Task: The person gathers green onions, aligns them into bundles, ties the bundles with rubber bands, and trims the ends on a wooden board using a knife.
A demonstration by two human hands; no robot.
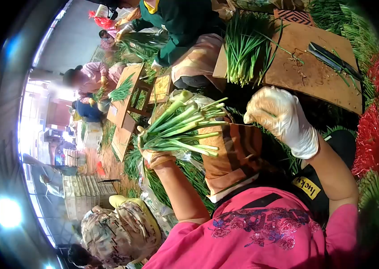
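Observation:
My left hand [153,157], at the left of my lap, is closed around a bunch of spring onions [185,125]. Their pale ends fan out to the right, and my fingers are partly hidden behind the stalks. To the right of the bunch and apart from it is my right hand [283,119] in a thin whitish glove stained brown. Its fingers are curled in; what they hold, if anything, cannot be made out. A brown striped cloth [234,152] covers my lap below the bunch.
A wooden board [306,67] ahead bears a pile of spring onions [245,49] and a dark, long-bladed tool [333,60]. Red plastic strands [368,139] lie at right beside stacked greens. A co-worker in a green top [185,27] sits opposite; another in a patterned top [118,228] is at lower left.

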